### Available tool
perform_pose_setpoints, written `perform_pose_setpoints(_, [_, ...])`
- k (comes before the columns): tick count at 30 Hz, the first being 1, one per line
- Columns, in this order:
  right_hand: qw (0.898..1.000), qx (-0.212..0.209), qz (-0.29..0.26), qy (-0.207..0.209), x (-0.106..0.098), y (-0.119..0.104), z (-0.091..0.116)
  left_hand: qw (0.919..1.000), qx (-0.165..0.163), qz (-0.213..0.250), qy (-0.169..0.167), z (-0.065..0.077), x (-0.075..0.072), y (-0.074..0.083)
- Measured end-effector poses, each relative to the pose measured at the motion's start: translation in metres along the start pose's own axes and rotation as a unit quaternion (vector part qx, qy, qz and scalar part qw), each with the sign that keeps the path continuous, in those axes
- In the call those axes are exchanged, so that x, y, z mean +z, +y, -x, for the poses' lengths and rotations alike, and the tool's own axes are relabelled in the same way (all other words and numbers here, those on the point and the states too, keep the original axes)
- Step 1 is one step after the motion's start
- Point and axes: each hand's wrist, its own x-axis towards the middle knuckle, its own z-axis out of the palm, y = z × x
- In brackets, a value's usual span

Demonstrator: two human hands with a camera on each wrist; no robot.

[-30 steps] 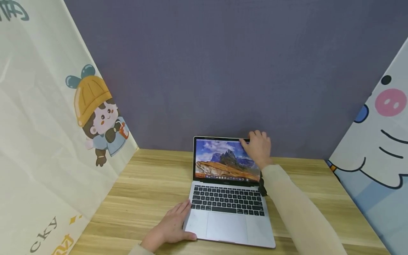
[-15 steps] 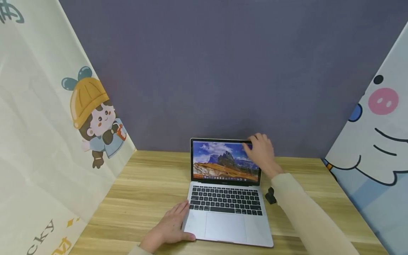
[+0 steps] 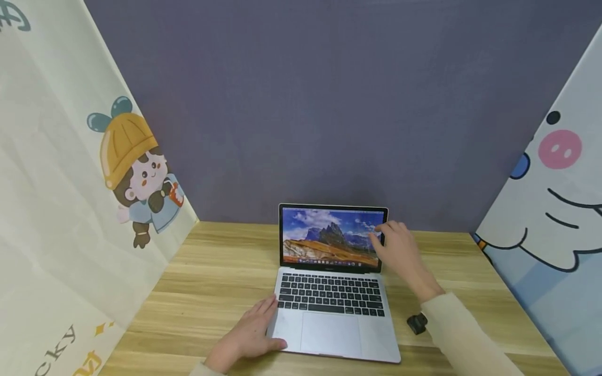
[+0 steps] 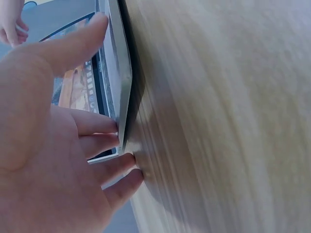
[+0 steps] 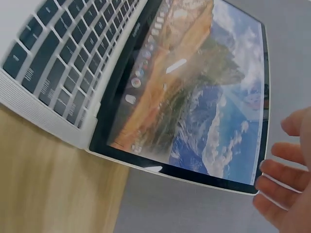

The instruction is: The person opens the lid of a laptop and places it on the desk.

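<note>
A silver laptop (image 3: 331, 334) stands unfolded on the wooden table, its lit screen (image 3: 331, 237) showing a mountain picture. My left hand (image 3: 251, 329) rests at its near left corner, thumb by the front edge and fingers along the left side. In the left wrist view, that hand's fingers (image 4: 114, 172) are nearly straight, some touching the laptop's edge and some reaching to the table. My right hand (image 3: 400, 250) is beside the screen's right edge, fingers loosely bent and holding nothing. The right wrist view shows its fingertips (image 5: 267, 167) close to the screen's upper corner; contact is unclear.
The wooden table (image 3: 211, 277) extends on both sides of the laptop. Behind it rises a grey-purple wall panel (image 3: 301, 104). Printed cartoon panels flank the table at left (image 3: 56, 209) and right (image 3: 559, 209). A small black device (image 3: 417, 324) is at the right cuff.
My right hand has left the screen's top edge and moved down and right to its side. The laptop screen's angle looks about the same. The left hand stays at the corner.
</note>
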Motion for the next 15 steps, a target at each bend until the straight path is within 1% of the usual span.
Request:
perform_pose_setpoints(4, [1.0, -0.01, 0.002, 0.004, -0.002, -0.001, 0.02, 0.9999, -0.001, -0.006, 0.016, -0.001, 0.001, 0.002])
perform_pose_setpoints(7, [1.0, -0.002, 0.005, -0.01, -0.001, -0.002, 0.036, 0.9992, -0.001, -0.015, 0.038, -0.001, 0.0, 0.005])
perform_pose_setpoints(11, [0.999, 0.026, -0.009, -0.038, -0.001, -0.003, 0.057, 0.9965, -0.003, -0.028, 0.079, 0.001, -0.003, 0.008])
perform_pose_setpoints(15, [0.997, 0.044, -0.024, -0.061, 0.0, -0.006, 0.078, 0.9901, -0.013, -0.057, 0.127, 0.002, -0.005, 0.012])
